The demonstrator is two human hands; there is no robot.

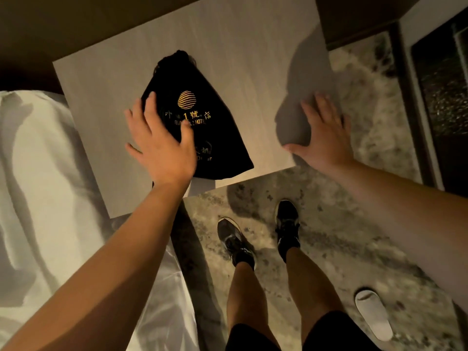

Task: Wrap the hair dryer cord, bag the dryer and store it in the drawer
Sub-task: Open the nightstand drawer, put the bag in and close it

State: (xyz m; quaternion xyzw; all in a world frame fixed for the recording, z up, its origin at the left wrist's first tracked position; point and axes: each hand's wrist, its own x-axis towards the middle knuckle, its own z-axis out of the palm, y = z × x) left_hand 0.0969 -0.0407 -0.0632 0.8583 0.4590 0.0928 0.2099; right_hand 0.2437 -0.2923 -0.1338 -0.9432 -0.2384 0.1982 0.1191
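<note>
A black drawstring bag (202, 127) with a gold logo and gold lettering lies on the pale wooden nightstand top (240, 59), its cinched mouth pointing away from me. The bag bulges; what is inside is hidden. My left hand (159, 143) is spread over the bag's near left part, fingers apart, thumb on the lettering, not gripping. My right hand (324, 133) hovers open over the nightstand's right front corner, holding nothing. No drawer front shows.
A bed with white sheets (43, 198) lies to the left of the nightstand. My legs and black shoes (235, 239) stand on patterned carpet in front. A white slipper (373, 315) lies at the lower right. Dark furniture (430, 97) stands at the right.
</note>
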